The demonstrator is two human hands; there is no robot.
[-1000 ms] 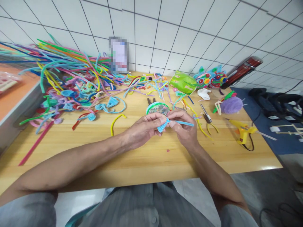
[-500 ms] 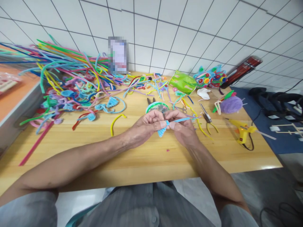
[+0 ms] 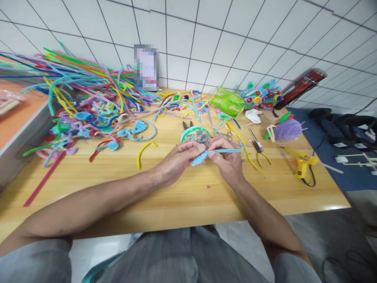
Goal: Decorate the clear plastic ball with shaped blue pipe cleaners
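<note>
Between my two hands is a light-blue pipe cleaner piece, ribbed and coiled at its lower left end, with a straight tail running out to the right. My left hand pinches the coiled part between thumb and fingers. My right hand grips the piece where the straight tail leaves the coil. Just behind the hands sits a round dish with a green rim, partly covered by my fingers. Scissors lie beyond my right hand, partly hidden.
A heap of coloured pipe cleaners covers the table's left and back. To the right lie pliers, a yellow glue gun and a purple fuzzy ball. A green packet and a red flask are near the wall.
The ribbed blue part has turned in my fingers, from hanging downward to slanting down to the left. Its straight tail has swung to nearly level. Both hands stay in about the same place.
</note>
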